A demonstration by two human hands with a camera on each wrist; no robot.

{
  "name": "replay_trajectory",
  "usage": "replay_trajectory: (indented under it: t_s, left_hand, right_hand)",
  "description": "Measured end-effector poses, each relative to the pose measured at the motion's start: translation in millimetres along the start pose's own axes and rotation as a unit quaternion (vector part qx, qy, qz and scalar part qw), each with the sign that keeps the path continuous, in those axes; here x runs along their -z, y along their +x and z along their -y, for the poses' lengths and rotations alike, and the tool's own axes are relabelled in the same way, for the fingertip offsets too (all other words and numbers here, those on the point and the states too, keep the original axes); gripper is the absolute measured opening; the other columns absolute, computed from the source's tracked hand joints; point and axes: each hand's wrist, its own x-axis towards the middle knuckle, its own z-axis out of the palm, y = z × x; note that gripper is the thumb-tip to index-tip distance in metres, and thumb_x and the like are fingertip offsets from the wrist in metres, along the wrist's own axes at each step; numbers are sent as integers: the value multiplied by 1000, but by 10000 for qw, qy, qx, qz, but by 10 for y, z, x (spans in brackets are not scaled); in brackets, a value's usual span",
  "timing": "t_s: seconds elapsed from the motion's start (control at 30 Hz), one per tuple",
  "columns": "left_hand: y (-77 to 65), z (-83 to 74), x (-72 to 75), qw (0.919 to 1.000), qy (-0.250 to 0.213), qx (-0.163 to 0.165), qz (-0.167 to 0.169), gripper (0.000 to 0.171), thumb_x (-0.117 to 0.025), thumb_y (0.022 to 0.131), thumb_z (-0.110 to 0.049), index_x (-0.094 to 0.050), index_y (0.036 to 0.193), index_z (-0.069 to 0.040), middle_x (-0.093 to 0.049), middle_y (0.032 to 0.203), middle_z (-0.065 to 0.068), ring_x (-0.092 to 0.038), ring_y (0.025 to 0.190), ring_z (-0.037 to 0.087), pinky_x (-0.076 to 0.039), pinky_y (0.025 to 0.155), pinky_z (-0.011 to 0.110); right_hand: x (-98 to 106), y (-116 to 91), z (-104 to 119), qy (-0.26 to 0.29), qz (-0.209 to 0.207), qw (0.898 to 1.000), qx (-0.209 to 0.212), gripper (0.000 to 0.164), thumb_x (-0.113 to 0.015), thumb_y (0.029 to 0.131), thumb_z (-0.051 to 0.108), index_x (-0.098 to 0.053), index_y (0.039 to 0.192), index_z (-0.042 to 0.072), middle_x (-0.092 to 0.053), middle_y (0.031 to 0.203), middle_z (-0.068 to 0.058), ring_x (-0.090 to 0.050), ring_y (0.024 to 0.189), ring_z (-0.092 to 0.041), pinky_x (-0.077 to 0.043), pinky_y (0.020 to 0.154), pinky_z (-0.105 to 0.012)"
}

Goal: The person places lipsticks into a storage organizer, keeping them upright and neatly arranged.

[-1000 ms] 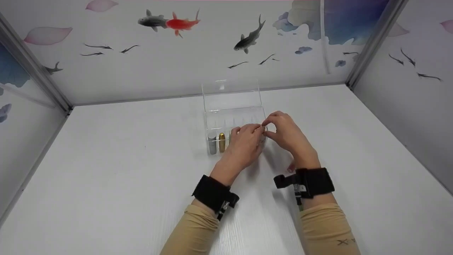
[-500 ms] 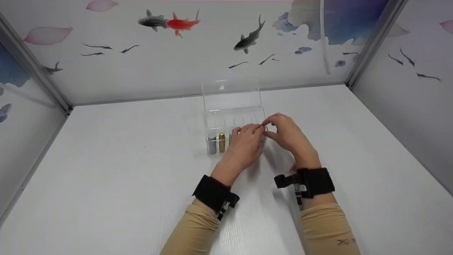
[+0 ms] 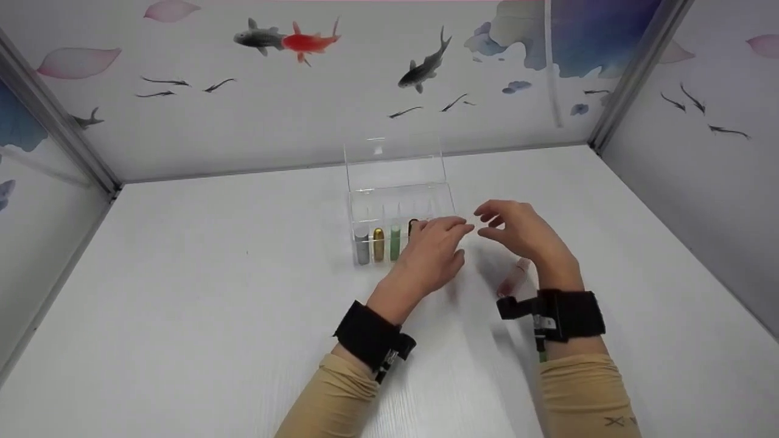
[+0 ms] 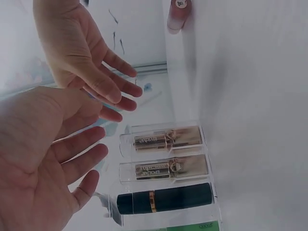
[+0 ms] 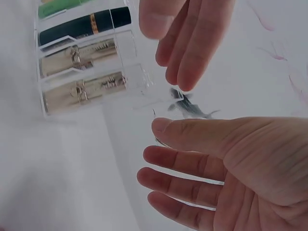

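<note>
A clear plastic organizer box (image 3: pixel 401 186) holds cosmetic tubes in a row of slots. From the left stand a grey tube (image 3: pixel 362 246), a gold one (image 3: pixel 378 244) and a green one (image 3: pixel 395 242). Beside the green lies a dark lipstick (image 4: pixel 166 198) with a gold band, followed by two lipsticks (image 5: pixel 103 86) with shiny caps. Over the box's right front passes my left hand (image 3: pixel 429 252), its fingers extended and nothing held. My right hand (image 3: pixel 523 231) is off the box's right side, fingers loosely bent and apart, holding nothing.
A pinkish lip gloss tube (image 3: pixel 513 278) lies on the white table (image 3: pixel 182 292) beside my right wrist. The box's transparent lid (image 3: pixel 394 159) stands raised at the back, near the printed rear wall (image 3: pixel 292 121).
My right hand has drawn away rightward from the box's corner. The left hand's fingers have straightened and shifted right, uncovering the green tube and the dark lipstick's top. More of the pinkish tube shows.
</note>
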Motion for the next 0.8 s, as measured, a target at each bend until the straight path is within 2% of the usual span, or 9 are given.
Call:
replay_trajectory:
  t_s: [0.1,0.23,0.43,0.57,0.7,0.8]
  left_hand:
    - [-1,-68,-8,9993,-101,-292,203,35,-57,91,-16,-58,126,-16,-60,127,-1,-54,120,14,-45,98,33]
    - [-12,-183,-51,9956,-213,-511,756,33,-55,93,-16,-59,125,-18,-64,121,-2,-60,111,13,-49,90,26]
    - [-37,-361,-156,9878,-104,-698,1386,31,-56,91,-15,-62,122,-20,-65,114,-4,-62,103,10,-50,84,23]
    - [-54,-457,-207,9830,-43,-765,1666,28,-58,90,-16,-65,117,-22,-64,115,-4,-63,99,10,-51,80,24]
    - [-81,-524,-240,9794,144,-894,1806,44,-59,91,-17,-52,133,-26,-62,117,-3,-63,99,12,-52,79,26]
    - [-93,-555,-267,9781,292,-922,1843,55,-59,91,-17,-40,142,-28,-60,120,-2,-63,101,14,-52,81,27]
  right_hand:
    - [64,-60,-89,-81,19,9999,-126,32,-60,91,11,-57,123,6,-61,120,-18,-59,110,-33,-46,93,-50]
    - [148,-134,-177,-144,99,9987,-476,33,-59,92,14,-56,124,5,-61,121,-20,-58,111,-35,-45,93,-52]
    - [215,-206,-263,-514,761,9894,-1121,42,-58,91,24,-53,128,5,-58,123,-24,-54,113,-38,-44,90,-53]
    - [231,-228,-344,-579,1186,9817,-1370,47,-58,91,28,-50,130,4,-57,123,-25,-59,103,-36,-48,80,-45]
    - [231,-242,-428,-368,1563,9751,-1529,46,-57,91,27,-49,130,3,-59,118,-23,-63,93,-30,-50,73,-36]
    - [212,-247,-468,-173,1749,9715,-1590,44,-57,91,24,-50,129,3,-60,115,-21,-64,91,-27,-51,74,-34]
